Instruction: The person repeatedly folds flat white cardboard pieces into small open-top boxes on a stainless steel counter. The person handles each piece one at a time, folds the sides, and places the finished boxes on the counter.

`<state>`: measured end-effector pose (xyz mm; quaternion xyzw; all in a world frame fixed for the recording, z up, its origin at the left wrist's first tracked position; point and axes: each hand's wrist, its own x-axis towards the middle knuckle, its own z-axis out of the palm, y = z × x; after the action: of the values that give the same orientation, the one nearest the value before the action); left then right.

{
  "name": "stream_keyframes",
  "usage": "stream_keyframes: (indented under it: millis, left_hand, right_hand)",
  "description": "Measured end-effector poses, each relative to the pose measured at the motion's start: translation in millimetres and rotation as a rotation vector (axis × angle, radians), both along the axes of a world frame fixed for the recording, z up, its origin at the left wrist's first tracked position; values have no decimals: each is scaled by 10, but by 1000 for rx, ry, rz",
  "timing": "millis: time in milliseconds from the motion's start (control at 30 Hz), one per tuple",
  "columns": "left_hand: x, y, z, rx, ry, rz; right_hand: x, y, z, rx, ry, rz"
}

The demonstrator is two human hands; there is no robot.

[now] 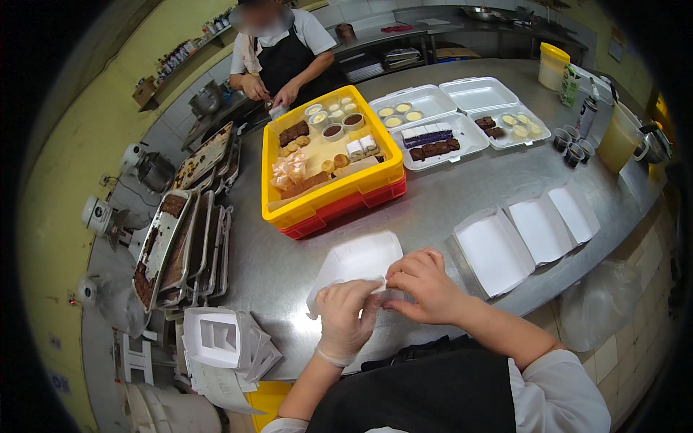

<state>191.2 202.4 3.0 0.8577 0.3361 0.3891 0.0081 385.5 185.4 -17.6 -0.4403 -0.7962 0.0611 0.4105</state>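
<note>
A white paper box [364, 256] sits on the steel table in front of me, its near edge pinched between both hands. My left hand [345, 314], in a clear glove, is closed on the near left part of that edge. Beside it, my right hand [424, 285] has its fingers closed on the near right part, with the fingertips of the two hands almost meeting. The fingers hide the near corner of the box. Three white paper boxes [493, 252] stand open in a row to the right.
A yellow crate [398, 169] of desserts stands on a red one. Foam containers [473, 141] with cakes and cups lie behind. More folded boxes [251, 339] are stacked at left, near baking trays [170, 245]. A co-worker [289, 54] stands across the table.
</note>
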Motion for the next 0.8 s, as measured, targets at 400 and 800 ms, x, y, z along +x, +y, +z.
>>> stream_keyframes:
  millis: [400, 800]
  left_hand:
    - [-274, 52, -70, -438, -543, -160]
    - [-167, -353, -96, 6, -444, 24]
  right_hand:
    - [183, -158, 174, -346, 361, 238]
    - [-138, -528, 377, -256, 188, 147]
